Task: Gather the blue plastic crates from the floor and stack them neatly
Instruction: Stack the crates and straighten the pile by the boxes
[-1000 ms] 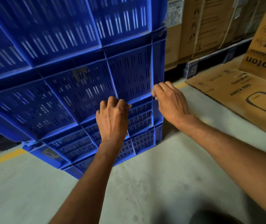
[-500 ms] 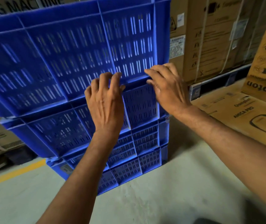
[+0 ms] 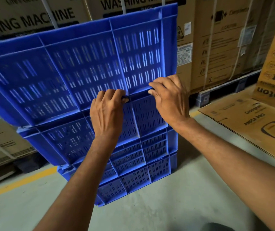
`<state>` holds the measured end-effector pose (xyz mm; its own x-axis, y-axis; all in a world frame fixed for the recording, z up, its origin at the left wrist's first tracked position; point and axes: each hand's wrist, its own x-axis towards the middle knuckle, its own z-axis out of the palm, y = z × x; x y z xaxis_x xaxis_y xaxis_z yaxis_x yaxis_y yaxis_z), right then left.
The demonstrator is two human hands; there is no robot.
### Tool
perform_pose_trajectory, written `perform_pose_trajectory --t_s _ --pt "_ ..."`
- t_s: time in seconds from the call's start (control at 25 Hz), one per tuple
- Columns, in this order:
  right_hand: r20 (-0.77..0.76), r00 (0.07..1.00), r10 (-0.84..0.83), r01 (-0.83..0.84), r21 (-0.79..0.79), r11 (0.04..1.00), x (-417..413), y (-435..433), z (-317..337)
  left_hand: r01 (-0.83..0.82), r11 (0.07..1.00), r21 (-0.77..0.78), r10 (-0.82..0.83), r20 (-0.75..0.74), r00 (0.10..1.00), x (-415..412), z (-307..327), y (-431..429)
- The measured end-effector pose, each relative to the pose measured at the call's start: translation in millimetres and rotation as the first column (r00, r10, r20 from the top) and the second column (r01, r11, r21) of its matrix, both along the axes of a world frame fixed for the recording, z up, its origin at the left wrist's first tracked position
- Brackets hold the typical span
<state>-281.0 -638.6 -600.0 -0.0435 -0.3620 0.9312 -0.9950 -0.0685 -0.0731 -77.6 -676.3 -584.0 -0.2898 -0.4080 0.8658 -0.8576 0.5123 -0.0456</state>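
Observation:
Several blue slotted plastic crates stand stacked on the floor in front of me. The top crate (image 3: 83, 67) sits askew, its left end jutting out past the crate below (image 3: 70, 140). Lower crates (image 3: 141, 177) are nested under it. My left hand (image 3: 106, 114) has its fingers curled over the ledge at the top crate's lower edge. My right hand (image 3: 170, 99) grips the same ledge near the crate's right corner, fingertips hooked into the gap.
Strapped washing-machine cartons (image 3: 33, 19) stand behind the stack on pallets. More tall cartons (image 3: 225, 44) line the back right. A flattened cardboard box (image 3: 250, 120) lies on the floor at the right. A yellow line (image 3: 16, 184) runs across the grey concrete floor (image 3: 150, 210).
Both hands have climbed from the lower crates to the bottom edge of the top crate and curled onto it. The view has risen, showing the top of the stack.

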Motion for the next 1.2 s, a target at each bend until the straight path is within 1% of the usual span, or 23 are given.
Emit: perform_pose_trajectory --t_s 0.04,0.12,0.2,0.32,0.44,0.56,0.64,0.68,0.72,0.8,0.88,0.92,0.96,1.0,1.08,1.12,1.2 --pt "-0.040 0.998 0.047 -0.046 0.021 0.999 7 0 1 -0.015 1.000 -0.011 0.015 0.004 1.000 9 -2 0" --pt "-0.103 0.991 0.085 -0.080 0.051 0.995 16 -5 2 -0.043 0.997 -0.062 0.044 0.015 0.999 22 -8 -1" --pt "-0.104 0.992 0.070 -0.069 0.015 0.998 18 -10 -1 -0.040 0.995 -0.087 0.040 0.000 0.999 25 -12 -3" --pt "-0.097 0.995 0.011 -0.019 -0.080 0.997 20 -15 -3 -0.024 0.994 -0.110 0.022 -0.025 0.999 19 -11 -8" --pt "-0.131 0.991 -0.039 0.022 -0.134 0.991 17 -19 -1 0.001 0.992 -0.128 0.002 0.024 1.000 21 -12 -10" --pt "-0.152 0.986 -0.067 0.056 -0.075 0.996 19 -16 1 0.003 0.993 -0.118 0.011 0.110 0.994 25 -12 -9" --pt "-0.071 0.995 -0.063 0.063 -0.001 0.998 29 -10 1 0.023 0.996 -0.090 -0.011 0.130 0.991 29 -7 -5" --pt "0.005 0.999 -0.034 0.034 0.028 0.999 36 -5 2 0.022 0.996 -0.086 -0.013 0.112 0.994 33 -4 -1" --pt "0.081 0.997 0.011 -0.015 0.045 0.999 44 2 5 0.007 0.996 -0.094 -0.002 0.062 0.998 40 -1 5" --pt "0.162 0.983 0.086 -0.098 0.072 0.993 61 13 6 -0.062 0.995 -0.077 0.053 -0.113 0.992 55 0 15" --pt "0.233 0.967 0.105 -0.132 0.101 0.986 78 17 3 -0.131 0.990 0.048 0.140 -0.314 0.939 72 -1 20" --pt "0.300 0.949 0.099 -0.139 0.116 0.983 85 18 2 -0.144 0.981 0.128 0.182 -0.375 0.909 79 -3 21" --pt "0.362 0.929 0.083 -0.139 0.131 0.982 90 17 1 -0.149 0.970 0.191 0.213 -0.386 0.898 84 -6 21" --pt "0.395 0.917 0.052 -0.123 0.155 0.980 93 15 1 -0.152 0.962 0.227 0.228 -0.358 0.905 86 -9 21" --pt "0.359 0.932 -0.047 -0.041 0.232 0.972 95 12 -2 -0.143 0.954 0.263 0.217 -0.277 0.936 89 -14 22" --pt "0.326 0.942 -0.075 -0.017 0.270 0.963 95 11 -3 -0.131 0.951 0.279 0.208 -0.267 0.941 89 -16 22" --pt "0.288 0.955 -0.068 -0.029 0.318 0.948 90 9 -3 -0.112 0.946 0.303 0.202 -0.284 0.937 89 -18 19"
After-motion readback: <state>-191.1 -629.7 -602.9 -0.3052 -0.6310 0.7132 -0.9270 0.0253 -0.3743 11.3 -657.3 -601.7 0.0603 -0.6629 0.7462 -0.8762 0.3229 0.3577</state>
